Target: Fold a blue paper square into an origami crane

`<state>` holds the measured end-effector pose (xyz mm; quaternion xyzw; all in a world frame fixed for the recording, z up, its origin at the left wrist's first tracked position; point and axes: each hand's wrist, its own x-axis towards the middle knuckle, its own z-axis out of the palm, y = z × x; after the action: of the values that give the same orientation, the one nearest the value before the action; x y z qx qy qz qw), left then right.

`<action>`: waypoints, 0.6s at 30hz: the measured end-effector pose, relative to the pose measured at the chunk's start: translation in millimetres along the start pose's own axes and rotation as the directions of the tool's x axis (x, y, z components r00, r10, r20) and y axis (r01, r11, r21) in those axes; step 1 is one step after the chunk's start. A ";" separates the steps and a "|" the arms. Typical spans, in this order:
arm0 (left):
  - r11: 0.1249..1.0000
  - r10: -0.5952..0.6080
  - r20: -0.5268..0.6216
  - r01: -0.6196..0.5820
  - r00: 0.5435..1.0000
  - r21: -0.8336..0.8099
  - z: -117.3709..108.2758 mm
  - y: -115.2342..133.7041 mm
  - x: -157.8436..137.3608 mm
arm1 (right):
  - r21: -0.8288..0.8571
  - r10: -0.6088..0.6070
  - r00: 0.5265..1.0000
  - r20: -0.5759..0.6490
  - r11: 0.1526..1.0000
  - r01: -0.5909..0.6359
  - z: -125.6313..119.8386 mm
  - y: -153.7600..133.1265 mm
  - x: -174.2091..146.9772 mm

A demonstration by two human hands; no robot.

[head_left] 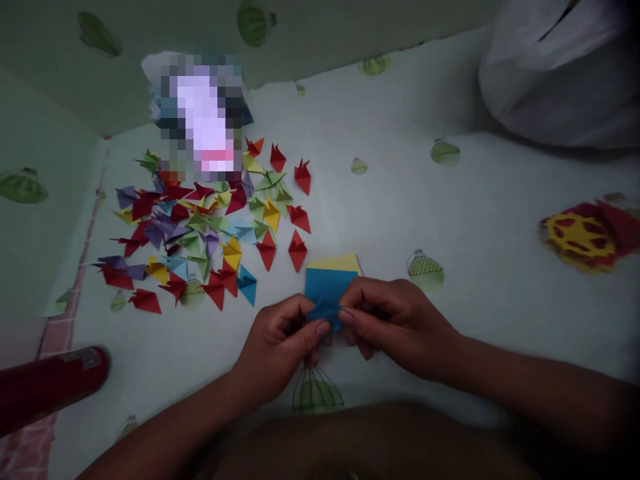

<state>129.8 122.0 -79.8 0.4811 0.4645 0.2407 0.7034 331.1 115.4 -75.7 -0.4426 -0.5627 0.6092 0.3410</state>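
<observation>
Between my two hands is a small folded piece of blue origami paper (327, 312). My left hand (283, 340) pinches its left side, thumb on top. On the other side, the thumb and fingers of my right hand (395, 320) are closed on its right edge. Just beyond lies a stack of square paper sheets (327, 280), blue on top, with yellow showing underneath. To the left, many folded paper cranes (195, 233) in red, purple, green, yellow and blue lie spread in a heap. A blue paper crane (247, 285) sits nearest my left hand.
Behind the heap stands an object blurred by pixels (205, 120), against the wall. A dark red cylindrical object (55, 383) juts in at the lower left. On the right lies a red and yellow cut-out decoration (580, 237). A whitish bag-like bulk (565, 80) fills the upper right.
</observation>
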 end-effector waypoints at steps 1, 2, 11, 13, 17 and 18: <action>1.000 0.002 -0.012 -0.002 1.000 -0.008 -0.1 0.1 0.1 | 0.023 0.001 1.000 -0.003 1.000 -0.001 0.0 -0.2 0.2; 1.000 0.011 -0.023 -0.012 1.000 -0.015 -0.4 0.1 0.1 | 0.041 -0.002 1.000 -0.005 0.999 0.002 0.0 -0.3 0.4; 0.937 0.248 0.009 -0.243 0.969 0.252 -1.8 5.1 -2.4 | -0.111 -0.139 0.988 0.070 0.983 0.146 -0.3 4.0 -3.0; 0.880 0.350 -0.004 -0.328 0.937 0.343 -2.1 6.2 -2.3 | -0.195 -0.220 0.973 0.068 0.954 0.229 -1.4 3.9 -4.6; 0.865 0.437 -0.222 -0.339 0.872 0.371 -8.4 1.7 0.6 | -0.450 -0.411 0.911 -0.033 0.820 0.354 -6.3 3.2 -5.2; 0.885 0.421 -0.293 -0.319 0.858 0.338 -11.0 -0.4 2.0 | -0.511 -0.481 0.875 -0.062 0.768 0.386 -7.1 4.0 -4.2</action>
<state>120.9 128.3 -82.2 0.6039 0.5115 0.3884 0.4720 339.6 113.7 -78.7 -0.4267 -0.7487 0.3084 0.4028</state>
